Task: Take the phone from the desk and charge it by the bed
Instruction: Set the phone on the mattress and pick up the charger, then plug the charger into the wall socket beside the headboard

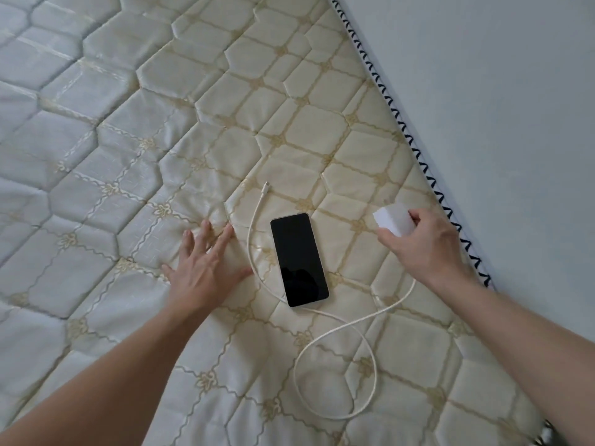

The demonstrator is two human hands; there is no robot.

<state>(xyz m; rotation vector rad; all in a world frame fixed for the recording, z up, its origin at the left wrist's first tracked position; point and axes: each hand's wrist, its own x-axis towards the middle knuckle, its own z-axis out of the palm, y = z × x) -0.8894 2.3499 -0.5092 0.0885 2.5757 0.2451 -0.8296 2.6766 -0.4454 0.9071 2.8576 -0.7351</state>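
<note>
A black-screened phone (298,259) lies face up on the quilted cream mattress (161,123). A white charging cable (370,320) curls around it; its free plug end (266,185) rests on the mattress above the phone, not joined to the phone. My right hand (425,246) is to the right of the phone and grips the white charger block (394,218) near the mattress edge. My left hand (206,265) is flat on the mattress just left of the cable, fingers spread, holding nothing.
The mattress edge with black-and-white trim (415,149) runs diagonally along a pale wall (499,91) on the right. The quilted surface stretches far to the left and towards me.
</note>
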